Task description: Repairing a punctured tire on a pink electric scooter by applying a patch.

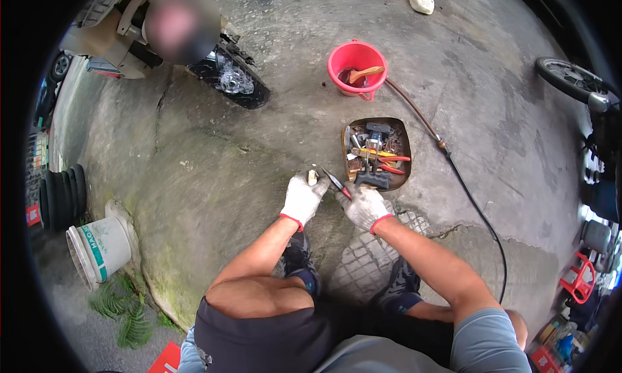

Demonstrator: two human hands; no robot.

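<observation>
- Red-handled tool (336, 184) and pale piece (313, 177) are both in the fingers, above a grey concrete floor (259, 140) that spreads out on every side of them.
- Part of a pale and black scooter (129, 56) stands far ahead and to the left of the fingers; a blurred patch hides some of it.
- Well off to the right of the fingers and ahead is a spoked wheel (565, 75), partly in view.
- From beside the pink bucket, a hose (414, 111), brown and then black, curves down past the fingers on their right.
- Black tyres (63, 193) sit side by side, far to the left of the fingers.
- Nearer than these, also left, a white bucket (109, 245) with a green band lies tipped over.
- Straight ahead of the right fingers, beyond the tray, is a pink bucket (333, 72) with a wooden-handled brush (368, 73) inside.
- Just ahead of the right fingers, a shallow tray (407, 143) carries jumbled tools, including red-handled pliers (391, 158).
- Right hand (364, 206), in a white glove: its fingers close around the tool, whose tip points toward the left fingers; I cannot tell whether it touches them.
- Left hand (303, 195), likewise gloved: its fingers pinch the pale piece.
</observation>
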